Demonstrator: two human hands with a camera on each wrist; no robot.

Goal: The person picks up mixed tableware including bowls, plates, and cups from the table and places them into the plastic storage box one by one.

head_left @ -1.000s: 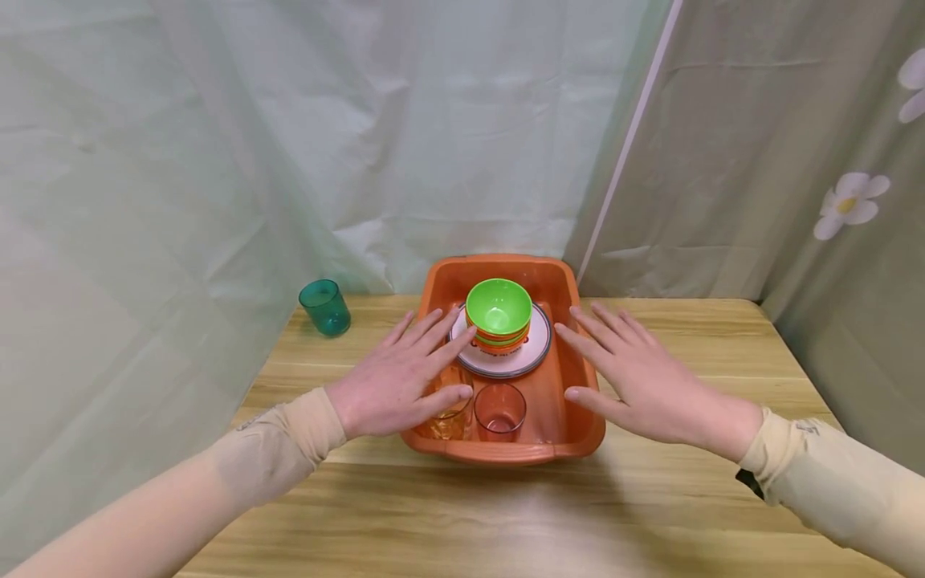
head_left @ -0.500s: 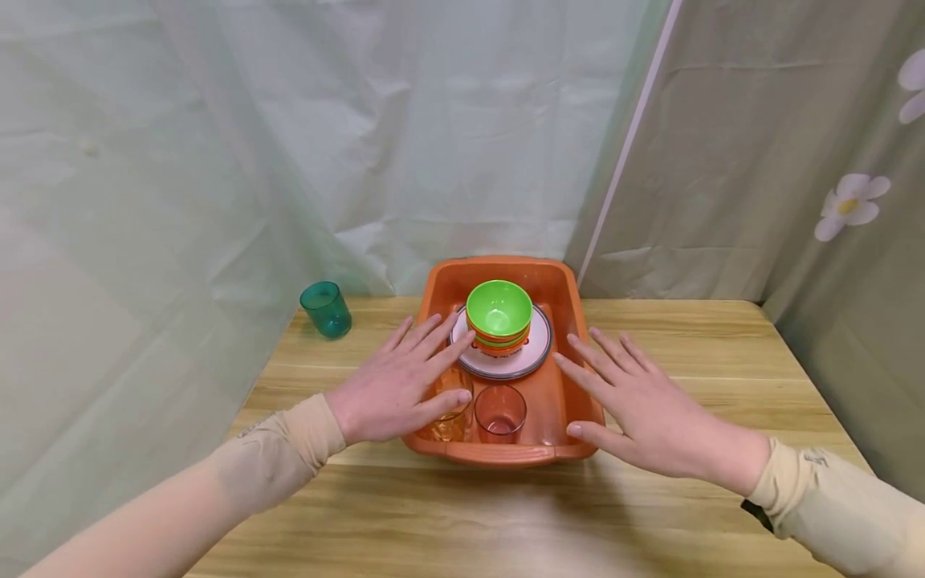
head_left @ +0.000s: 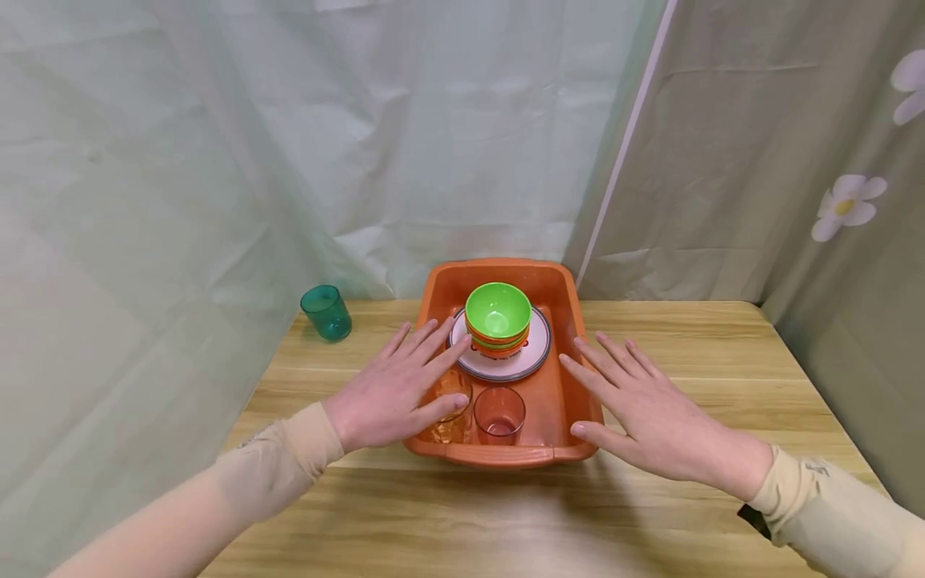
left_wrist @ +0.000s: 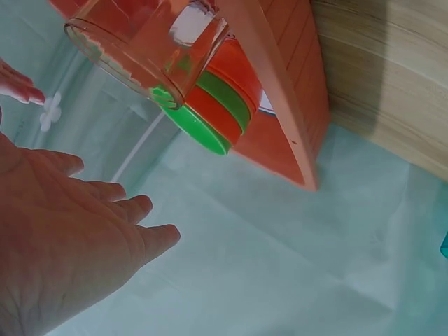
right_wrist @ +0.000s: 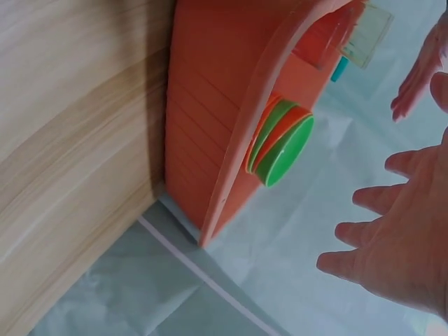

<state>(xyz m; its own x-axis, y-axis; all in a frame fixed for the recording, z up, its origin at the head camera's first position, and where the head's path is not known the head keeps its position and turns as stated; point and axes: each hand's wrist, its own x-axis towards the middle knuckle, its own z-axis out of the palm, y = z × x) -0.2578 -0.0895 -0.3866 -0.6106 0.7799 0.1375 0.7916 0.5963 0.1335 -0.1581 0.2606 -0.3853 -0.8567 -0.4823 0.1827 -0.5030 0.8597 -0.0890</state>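
Observation:
An orange plastic basin (head_left: pixel 503 455) stands on the wooden table. Inside it, a stack of green and orange bowls (head_left: pixel 499 311) rests on white plates (head_left: pixel 538 353) with dark rims. Near the basin's front are a red see-through cup (head_left: pixel 500 416) and an amber glass (head_left: pixel 450 429), the latter partly covered by my left hand (head_left: pixel 397 389). That hand hovers over the basin's left side, fingers straight and spread, holding nothing. My right hand (head_left: pixel 650 413) is held likewise above the right rim. Both wrist views show the hands apart from the basin and bowls.
A teal cup (head_left: pixel 327 313) stands on the table (head_left: pixel 462 514) at the back left, apart from the basin. Pale curtains (head_left: pixel 462 144) hang behind the table and along both sides.
My right hand has moved a little down and toward me, away from the bowls. My left hand has barely shifted. Basin, dishes and teal cup stay in place.

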